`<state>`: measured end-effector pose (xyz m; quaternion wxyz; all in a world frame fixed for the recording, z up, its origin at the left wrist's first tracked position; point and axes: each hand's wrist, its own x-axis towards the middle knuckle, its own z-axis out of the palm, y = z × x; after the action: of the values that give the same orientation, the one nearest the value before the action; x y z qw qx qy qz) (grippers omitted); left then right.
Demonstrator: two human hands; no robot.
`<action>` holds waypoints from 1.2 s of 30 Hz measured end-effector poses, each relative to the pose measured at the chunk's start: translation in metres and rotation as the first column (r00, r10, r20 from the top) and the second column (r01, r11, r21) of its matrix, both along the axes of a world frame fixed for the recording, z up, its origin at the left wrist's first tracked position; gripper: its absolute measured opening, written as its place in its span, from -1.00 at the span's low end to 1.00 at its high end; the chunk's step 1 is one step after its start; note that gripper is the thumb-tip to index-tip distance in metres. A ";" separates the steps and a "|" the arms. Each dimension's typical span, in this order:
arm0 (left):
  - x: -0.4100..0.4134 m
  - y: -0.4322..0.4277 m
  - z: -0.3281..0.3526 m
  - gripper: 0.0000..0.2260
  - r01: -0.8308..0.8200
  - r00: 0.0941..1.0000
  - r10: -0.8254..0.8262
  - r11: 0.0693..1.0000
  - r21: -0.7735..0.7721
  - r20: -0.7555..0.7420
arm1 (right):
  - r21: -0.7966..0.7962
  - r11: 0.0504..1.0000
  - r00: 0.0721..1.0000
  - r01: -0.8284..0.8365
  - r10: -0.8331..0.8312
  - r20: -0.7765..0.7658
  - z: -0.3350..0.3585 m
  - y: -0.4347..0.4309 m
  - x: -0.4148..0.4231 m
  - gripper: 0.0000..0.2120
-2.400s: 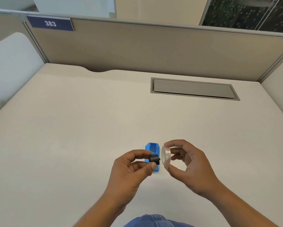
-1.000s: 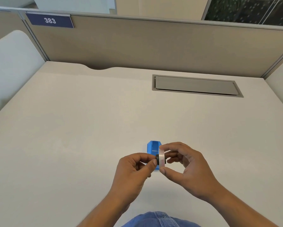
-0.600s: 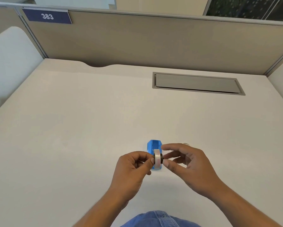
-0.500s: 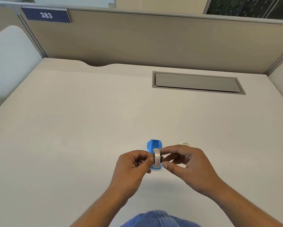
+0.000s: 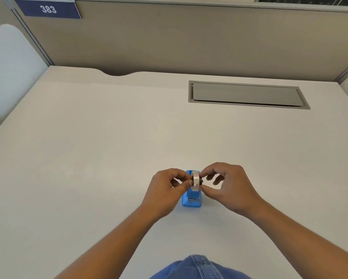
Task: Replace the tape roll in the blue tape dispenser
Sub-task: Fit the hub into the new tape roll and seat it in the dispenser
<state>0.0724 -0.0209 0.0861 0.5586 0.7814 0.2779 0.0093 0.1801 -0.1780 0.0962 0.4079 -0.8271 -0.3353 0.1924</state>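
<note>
Clear round tape roll [image 5: 195,181] w/ black core pinched betw L hand [image 5: 165,193] & R hand [image 5: 229,188], edge-on, directly over blue plastic tape dispenser [image 5: 191,201] on white desk [image 5: 108,148].

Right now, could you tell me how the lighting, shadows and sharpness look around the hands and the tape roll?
Head view: even, soft light, no glare; the hands cast only faint shadows on the desk; the tape roll and blue tape dispenser are small and slightly soft; the partition edges bow from wide-angle distortion.
</note>
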 end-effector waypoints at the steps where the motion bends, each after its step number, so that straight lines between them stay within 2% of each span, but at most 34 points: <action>1: 0.004 0.003 -0.002 -0.95 0.017 1.000 -0.016 0.999 0.036 -0.007 | -0.025 1.000 0.999 -0.005 0.006 0.033 -0.003 0.002 0.003 -0.78; 5: 0.018 0.013 -0.007 -0.92 0.067 0.998 -0.063 0.982 0.176 -0.029 | -0.089 0.996 0.995 -0.003 0.012 0.101 -0.018 0.011 0.013 -0.79; 9: 0.027 0.018 -0.016 -0.95 0.108 0.994 -0.095 0.961 0.254 -0.062 | -0.136 0.991 0.996 0.004 0.008 0.088 -0.032 0.015 0.019 -0.78; 16: 0.033 0.019 -0.026 -0.94 0.129 0.992 -0.123 0.947 0.293 -0.040 | -0.163 0.986 0.994 0.030 -0.012 0.112 -0.031 0.015 0.021 -0.76; 27: 0.026 0.016 -0.036 -0.92 0.147 0.989 -0.128 0.930 0.338 -0.078 | -0.200 0.980 0.996 -0.019 0.037 0.086 -0.038 0.014 0.015 -0.72; 31: 0.020 0.021 -0.040 -0.78 0.127 0.992 -0.119 0.937 0.326 -0.046 | -0.241 0.970 0.992 -0.024 0.053 0.117 -0.041 0.015 0.012 -0.73; 36: 0.014 0.024 -0.041 -0.44 0.226 0.973 -0.207 0.933 0.281 -0.099 | -0.264 0.964 0.986 -0.023 0.065 0.153 -0.038 0.013 0.011 -0.75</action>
<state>0.0866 0.0031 0.0449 0.4256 0.8807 0.2044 -0.0380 0.1911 -0.1649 0.0579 0.2626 -0.8788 -0.3571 0.1767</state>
